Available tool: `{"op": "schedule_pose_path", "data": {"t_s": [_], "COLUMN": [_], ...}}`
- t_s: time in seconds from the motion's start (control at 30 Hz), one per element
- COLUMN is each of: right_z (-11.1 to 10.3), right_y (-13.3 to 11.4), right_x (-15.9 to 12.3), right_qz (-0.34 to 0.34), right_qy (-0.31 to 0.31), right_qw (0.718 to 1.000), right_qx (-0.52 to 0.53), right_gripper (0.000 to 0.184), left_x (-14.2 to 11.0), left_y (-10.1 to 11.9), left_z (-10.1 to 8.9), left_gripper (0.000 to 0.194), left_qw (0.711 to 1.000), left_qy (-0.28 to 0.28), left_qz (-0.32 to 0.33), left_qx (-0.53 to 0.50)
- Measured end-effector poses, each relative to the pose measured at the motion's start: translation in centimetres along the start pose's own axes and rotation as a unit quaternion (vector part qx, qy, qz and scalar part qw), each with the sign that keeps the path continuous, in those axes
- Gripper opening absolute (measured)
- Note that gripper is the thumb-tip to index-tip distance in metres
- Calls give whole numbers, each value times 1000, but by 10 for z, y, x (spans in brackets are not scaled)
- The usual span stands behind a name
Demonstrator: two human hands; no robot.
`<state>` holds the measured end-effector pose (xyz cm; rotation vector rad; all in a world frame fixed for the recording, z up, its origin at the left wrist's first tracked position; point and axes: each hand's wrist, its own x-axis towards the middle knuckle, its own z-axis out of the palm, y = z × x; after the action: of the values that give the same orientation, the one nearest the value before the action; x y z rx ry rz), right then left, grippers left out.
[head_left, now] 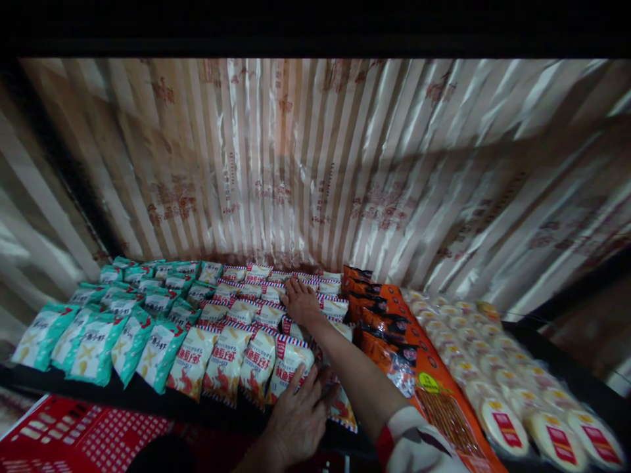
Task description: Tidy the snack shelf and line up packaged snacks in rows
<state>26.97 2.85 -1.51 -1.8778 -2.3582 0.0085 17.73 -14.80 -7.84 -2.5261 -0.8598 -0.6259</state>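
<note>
My right hand (303,303) reaches over the cream snack bags with red print and striped top edges. Its fingers are stretched out and rest on bags towards the back of the block. Lower down, my left hand (298,410) lies against a front-row snack bag (288,361), fingers extended over its face and lower part. Part of that bag and the one beside it are hidden behind my hands and forearm. Other cream bags (224,361) stand upright in rows to the left of my hands.
Teal-and-white snack bags (96,348) stand in rows at the left. Orange packs (384,322) and round white packaged items (503,420) fill the right side. A patterned, pleated sheet (315,164) hangs behind the black shelf (557,361). A red basket (98,437) sits below.
</note>
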Motion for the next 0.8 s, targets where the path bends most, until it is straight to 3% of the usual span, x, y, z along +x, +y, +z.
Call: {"op": "schedule_pose_path", "data": {"t_s": [0.23, 0.43, 0.57, 0.7, 0.8], "right_z": [2, 5, 7, 8, 9], "right_y": [-1, -2, -2, -5, -8], "right_x": [3, 3, 3, 0, 0], "right_qz": [-3, -8, -12, -89, -169], "right_qy": [-1, 5, 51, 138, 147], "right_qw": [1000, 1000, 998, 986, 975], "right_qx": [-7, -11, -16, -21, -7], "right_gripper": [54, 50, 50, 45, 41], "left_x": [1, 2, 1, -1, -1], "left_y": [0, -1, -2, -1, -1], "left_z": [-5, -6, -4, -1, -1], "left_gripper": [50, 51, 51, 50, 51], "left_qw": [1000, 1000, 1000, 1000, 1000], "left_qy": [3, -26, -11, -10, -11], "left_qz": [-1, 2, -1, 0, 6], "left_qx": [8, -4, -2, -6, -10]}}
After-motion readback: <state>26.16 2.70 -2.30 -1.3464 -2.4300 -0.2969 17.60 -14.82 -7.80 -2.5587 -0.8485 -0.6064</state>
